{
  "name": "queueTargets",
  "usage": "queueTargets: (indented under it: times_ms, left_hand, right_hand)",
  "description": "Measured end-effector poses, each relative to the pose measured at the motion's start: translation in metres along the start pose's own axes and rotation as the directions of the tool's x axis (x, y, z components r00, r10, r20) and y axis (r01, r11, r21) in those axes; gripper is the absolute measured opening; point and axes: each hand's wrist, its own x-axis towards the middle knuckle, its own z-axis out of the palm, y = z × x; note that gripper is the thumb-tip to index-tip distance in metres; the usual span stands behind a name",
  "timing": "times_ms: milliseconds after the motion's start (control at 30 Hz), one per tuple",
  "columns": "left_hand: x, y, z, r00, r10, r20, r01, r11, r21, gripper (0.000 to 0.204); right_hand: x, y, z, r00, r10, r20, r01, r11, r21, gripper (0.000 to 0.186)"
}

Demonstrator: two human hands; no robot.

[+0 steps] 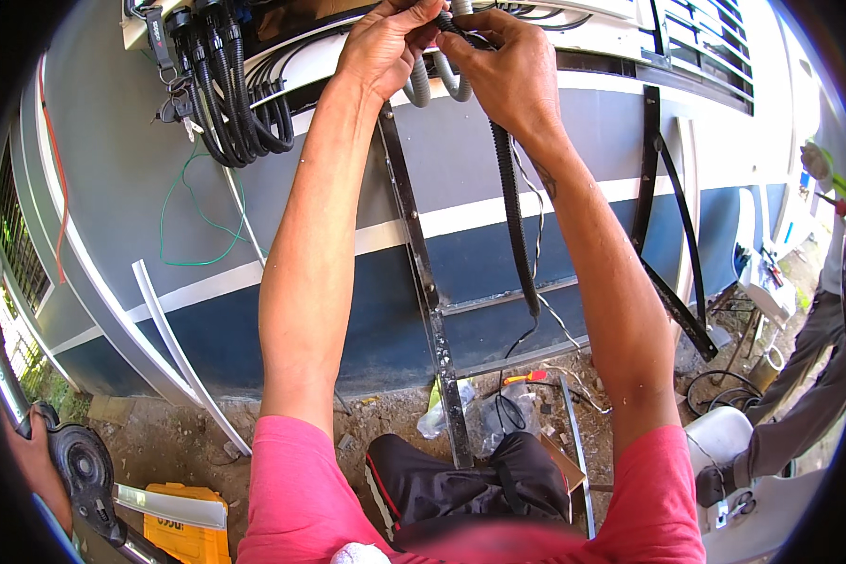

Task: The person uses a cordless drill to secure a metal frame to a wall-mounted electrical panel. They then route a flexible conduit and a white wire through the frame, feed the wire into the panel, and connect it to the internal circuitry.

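Observation:
Both arms reach up to the top of the head view, in front of a wall-mounted box. My right hand (515, 77) is closed around the upper part of a black corrugated conduit (511, 197), which hangs down past my wrist. The fingers of my left hand (385, 45) are pinched together right beside its upper end; what lies between them is hidden. Grey flexible conduits (419, 86) bend down just behind my hands. Twisted white and dark wires (540, 221) hang beside the black conduit, and a thin dark cable leaves its lower end.
Black looped conduits (221, 89) with keys hang at left. A black metal post (418, 244) stands between my arms; a black bracket (663, 207) is at right. Below lie an orange-handled tool (524, 377) and plastic bags. Another person's hand (39, 465) shows left, another person's legs (804, 376) right.

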Motion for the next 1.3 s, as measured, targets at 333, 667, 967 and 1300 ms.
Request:
queueTargets:
  times_ms: [333, 667, 967, 1300]
  left_hand:
    - [0.0, -0.006, 0.009, 0.998, 0.04, -0.046, -0.039, 0.999, 0.004, 0.018]
    - [0.0, -0.01, 0.017, 0.948, 0.142, -0.286, -0.113, 0.987, 0.116, 0.018]
    - [0.011, -0.011, 0.02, 0.896, 0.174, -0.408, -0.11, 0.979, 0.174, 0.017]
    - [0.021, -0.012, 0.005, 0.881, 0.166, -0.442, -0.092, 0.978, 0.186, 0.017]
  right_hand:
    - [0.008, 0.03, -0.001, 0.985, -0.163, -0.056, 0.151, 0.972, -0.181, 0.037]
    - [-0.001, 0.019, 0.002, 0.987, -0.095, -0.132, 0.066, 0.976, -0.21, 0.026]
    - [-0.004, 0.005, 0.001, 0.977, -0.178, -0.118, 0.158, 0.974, -0.16, 0.027]
    - [-0.01, -0.005, -0.002, 0.98, -0.178, -0.095, 0.162, 0.975, -0.152, 0.027]
